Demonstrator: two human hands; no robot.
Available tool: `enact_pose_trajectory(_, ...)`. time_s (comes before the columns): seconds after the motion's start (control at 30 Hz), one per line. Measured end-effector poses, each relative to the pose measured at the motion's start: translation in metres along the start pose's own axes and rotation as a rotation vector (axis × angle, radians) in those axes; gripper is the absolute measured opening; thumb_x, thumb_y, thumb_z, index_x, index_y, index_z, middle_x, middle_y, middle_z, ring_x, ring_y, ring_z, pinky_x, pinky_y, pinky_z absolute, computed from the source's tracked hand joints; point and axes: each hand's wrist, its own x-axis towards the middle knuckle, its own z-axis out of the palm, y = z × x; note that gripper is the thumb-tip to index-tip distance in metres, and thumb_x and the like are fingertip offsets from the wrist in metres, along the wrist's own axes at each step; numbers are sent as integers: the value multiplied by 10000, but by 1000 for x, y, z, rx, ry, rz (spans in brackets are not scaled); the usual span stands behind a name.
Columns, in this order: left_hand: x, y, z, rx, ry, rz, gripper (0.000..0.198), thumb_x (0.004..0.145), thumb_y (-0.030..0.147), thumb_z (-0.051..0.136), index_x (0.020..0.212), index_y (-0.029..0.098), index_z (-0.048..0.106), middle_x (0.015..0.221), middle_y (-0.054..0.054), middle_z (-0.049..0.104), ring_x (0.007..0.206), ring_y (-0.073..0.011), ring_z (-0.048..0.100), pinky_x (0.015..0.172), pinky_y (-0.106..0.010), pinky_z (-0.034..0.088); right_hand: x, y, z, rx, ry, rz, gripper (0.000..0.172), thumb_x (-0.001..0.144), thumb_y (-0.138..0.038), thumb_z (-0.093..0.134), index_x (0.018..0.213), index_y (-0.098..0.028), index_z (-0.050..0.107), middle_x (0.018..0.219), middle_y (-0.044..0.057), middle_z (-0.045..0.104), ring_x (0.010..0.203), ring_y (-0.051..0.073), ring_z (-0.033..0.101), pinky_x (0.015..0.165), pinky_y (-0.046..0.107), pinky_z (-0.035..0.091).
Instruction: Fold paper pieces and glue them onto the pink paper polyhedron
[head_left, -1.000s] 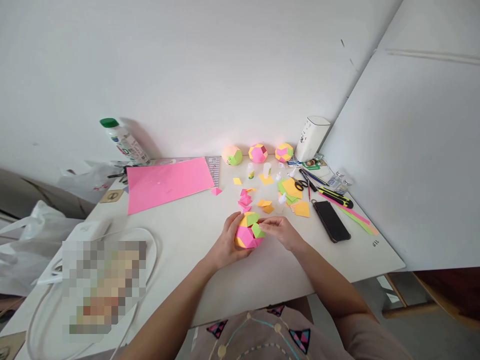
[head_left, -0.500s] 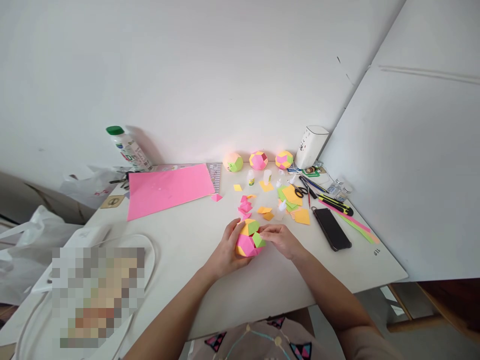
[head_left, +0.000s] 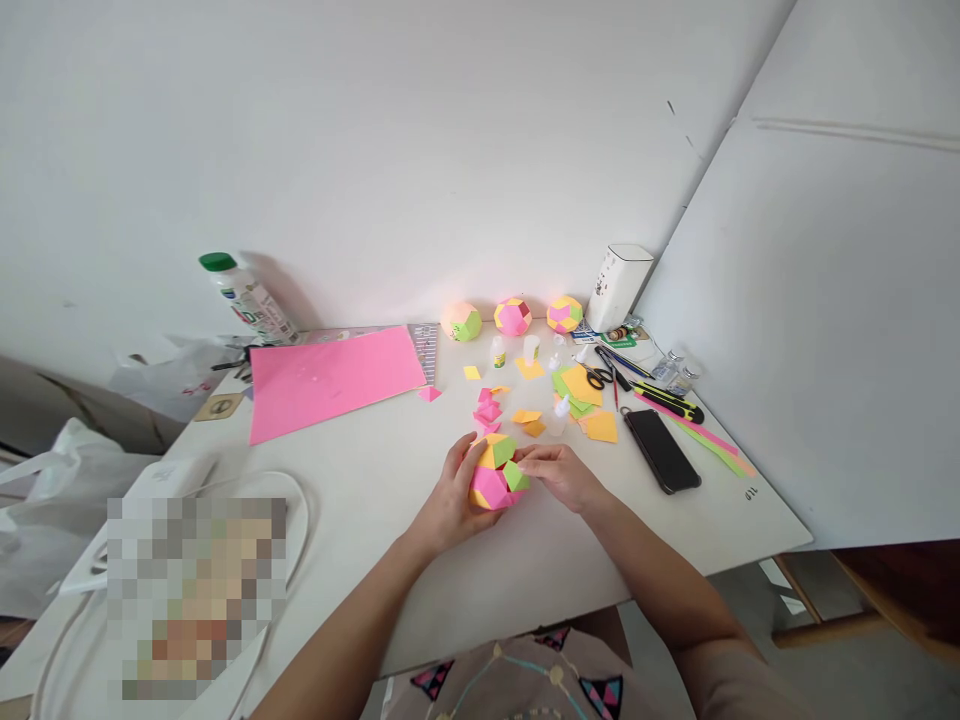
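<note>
A faceted paper ball point(head_left: 491, 486) in pink, yellow and green sits in my left hand point(head_left: 452, 497), whose fingers wrap round its left side. My right hand point(head_left: 562, 476) pinches a small green paper piece point(head_left: 516, 476) at the ball's right side, where a dark gap shows beside it. Just beyond the ball lie folded pink paper pieces point(head_left: 487, 408) and orange paper pieces point(head_left: 529, 421). A small white glue bottle point(head_left: 559, 414) stands to their right.
Three finished-looking paper balls point(head_left: 513, 316) line the wall. Scissors point(head_left: 598, 378), a yellow cutter point(head_left: 670, 402) and a black phone point(head_left: 661, 451) lie to the right. Left are a pink sheet point(head_left: 337, 383), a tilted bottle point(head_left: 251, 300) and a white cable point(head_left: 306, 510).
The camera view has shifted slightly. Both hands keep nearly the same place on the ball, and the green piece appears tilted a little differently.
</note>
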Motion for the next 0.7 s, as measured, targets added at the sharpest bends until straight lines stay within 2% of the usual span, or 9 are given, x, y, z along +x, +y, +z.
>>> enact_pose_trajectory(0.3,-1,2,1,26,30,11,925,753,308,698,1457,307,97,1456,-175,173,1350,-357,319,942,-496,498,1,0,3,22,44,18,96,584,-252,796,642,-187,757,923,67,714,975,254,610,949,425,415)
enact_pose_trajectory(0.5,0,3,1,50,54,40,929,756,308,699,1460,308,92,1446,-168,189,1342,-351,321,977,-525,464,0,-1,4,6,41,31,102,591,-251,783,663,-183,759,906,70,718,976,250,611,945,416,416)
enact_pose_trajectory(0.7,-1,2,2,34,33,7,926,752,301,698,1462,294,105,1468,-170,166,1361,-346,301,970,-490,481,-1,-2,3,-55,47,40,119,615,-286,769,684,-190,758,847,51,705,894,227,607,880,388,428)
